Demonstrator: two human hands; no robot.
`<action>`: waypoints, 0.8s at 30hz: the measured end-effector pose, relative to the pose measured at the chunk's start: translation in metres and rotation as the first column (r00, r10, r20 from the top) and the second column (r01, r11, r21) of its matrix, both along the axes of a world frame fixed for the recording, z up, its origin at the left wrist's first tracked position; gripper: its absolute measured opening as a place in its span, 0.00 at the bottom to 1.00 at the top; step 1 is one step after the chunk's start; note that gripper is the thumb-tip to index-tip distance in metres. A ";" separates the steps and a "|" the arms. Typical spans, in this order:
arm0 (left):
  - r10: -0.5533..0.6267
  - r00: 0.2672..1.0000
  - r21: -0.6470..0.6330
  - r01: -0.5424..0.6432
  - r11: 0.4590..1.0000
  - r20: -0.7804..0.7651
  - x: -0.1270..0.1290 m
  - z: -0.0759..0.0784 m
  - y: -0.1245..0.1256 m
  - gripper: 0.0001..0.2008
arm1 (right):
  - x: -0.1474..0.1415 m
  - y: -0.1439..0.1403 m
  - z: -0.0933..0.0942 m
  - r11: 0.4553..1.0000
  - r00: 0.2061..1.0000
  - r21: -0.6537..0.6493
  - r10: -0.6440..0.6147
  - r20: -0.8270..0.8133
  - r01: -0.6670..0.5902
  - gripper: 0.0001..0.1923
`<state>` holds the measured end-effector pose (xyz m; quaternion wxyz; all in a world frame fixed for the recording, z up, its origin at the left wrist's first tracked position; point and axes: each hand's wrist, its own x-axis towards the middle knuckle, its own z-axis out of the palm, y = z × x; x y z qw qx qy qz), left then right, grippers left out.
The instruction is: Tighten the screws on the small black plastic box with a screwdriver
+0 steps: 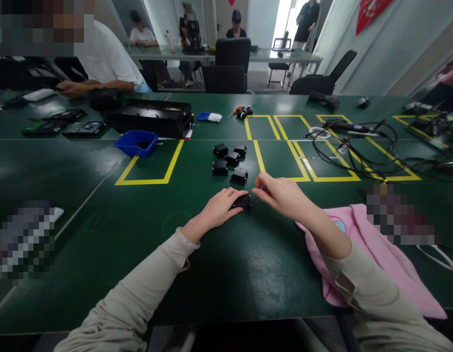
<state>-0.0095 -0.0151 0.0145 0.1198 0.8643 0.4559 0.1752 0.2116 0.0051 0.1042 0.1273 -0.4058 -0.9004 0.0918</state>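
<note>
A small black box (244,202) lies on the green table (145,230) right in front of me. My left hand (219,209) rests over its left side, fingers curled onto it and pressing it down. My right hand (281,194) is at the box's right edge, its fingertips pinched on something thin and dark that I cannot make out, touching the box. Just beyond, several more black boxes (230,162) sit in a loose cluster between yellow tape lines.
A blue bin (136,143) and a long black tray (151,116) stand at the back left. Tangled black cables (358,146) cover the right. A pink cloth (380,254) lies under my right forearm. A person in white (101,58) sits at the far left; others are behind.
</note>
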 end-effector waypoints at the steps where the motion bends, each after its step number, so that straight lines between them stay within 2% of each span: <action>1: 0.001 1.000 -0.001 -0.001 1.000 0.000 0.000 0.000 0.000 0.22 | 0.000 0.000 0.000 1.000 1.000 0.003 -0.007 0.009 0.006 0.14; 8: -0.004 1.000 0.002 0.004 1.000 -0.007 0.000 0.001 0.000 0.22 | 0.000 0.000 0.002 1.000 1.000 -0.007 0.007 -0.009 -0.007 0.11; 13: -0.002 1.000 0.000 0.002 1.000 -0.003 0.000 -0.001 0.001 0.22 | 0.000 0.001 0.001 1.000 1.000 0.004 -0.006 0.028 0.006 0.13; 20: -0.011 1.000 0.004 0.011 1.000 -0.014 0.000 0.000 0.001 0.22 | 0.000 0.001 0.001 1.000 1.000 -0.005 0.021 0.001 -0.021 0.10; 24: -0.003 1.000 0.004 0.003 1.000 -0.013 0.000 -0.001 0.001 0.22 | -0.001 0.001 0.001 1.000 1.000 -0.005 0.008 0.019 -0.008 0.13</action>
